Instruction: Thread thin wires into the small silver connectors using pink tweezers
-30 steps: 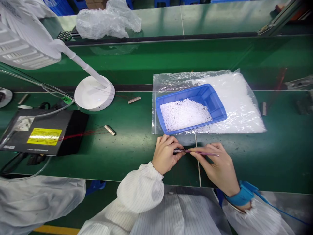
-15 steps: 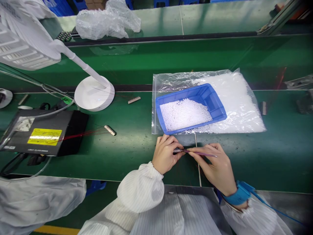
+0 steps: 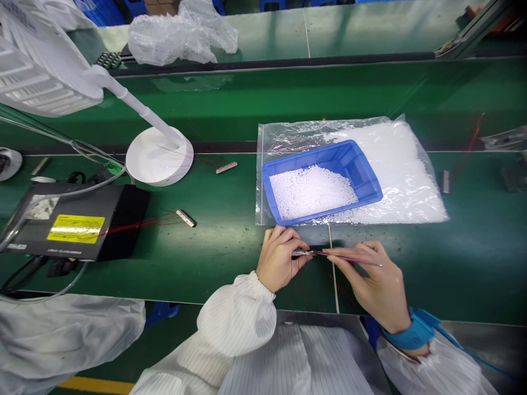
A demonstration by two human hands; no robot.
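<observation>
My left hand (image 3: 280,258) is closed, pinching a small silvery connector-like strip (image 3: 302,253) between thumb and fingers just below the blue bin. Fine dark wires trail from the strip under the hand. Between the fingertips of my right hand (image 3: 373,280) is a thin purple, rod-like tool (image 3: 356,259), its tip pointing left at the strip's right end. Whether that tip touches the strip is too small to tell. A blue wristband (image 3: 411,330) with a cord sits on my right wrist. The blue bin (image 3: 373,191) holds white pellets (image 3: 313,192).
Under the bin lies a clear bag of white pellets (image 3: 405,175). Two similar strips, one nearer (image 3: 186,218) and one farther (image 3: 226,168), lie left on the green bench (image 3: 230,252). A white lamp (image 3: 160,164) and a black box (image 3: 78,222) stand farther left. Another person's sleeve (image 3: 69,334) is lower left.
My right hand has shifted right and slightly down with the purple tool, uncovering more of the strip's right end. My left hand stays in place.
</observation>
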